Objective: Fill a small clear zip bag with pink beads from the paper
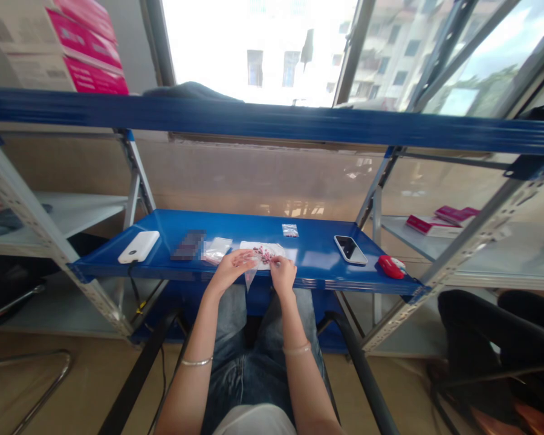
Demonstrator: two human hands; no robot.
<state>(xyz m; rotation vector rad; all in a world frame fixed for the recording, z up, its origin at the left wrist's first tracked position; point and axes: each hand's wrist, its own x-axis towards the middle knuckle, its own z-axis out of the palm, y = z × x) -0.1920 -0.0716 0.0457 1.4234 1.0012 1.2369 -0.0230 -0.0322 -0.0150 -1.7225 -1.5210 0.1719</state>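
We are pinching a crinkly clear plastic bag (259, 258) of small pink pieces in both hands, left hand (230, 269) and right hand (283, 272), over the glossy blue metal shelf (317, 254).

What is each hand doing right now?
Left hand: closed on the clear bag.
Right hand: pinching the same bag's edge.

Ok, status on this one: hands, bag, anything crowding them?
Left hand and right hand both pinching clear plastic bag of small pink pieces. Bag at blue shelf edge. Phone, power bank well aside.
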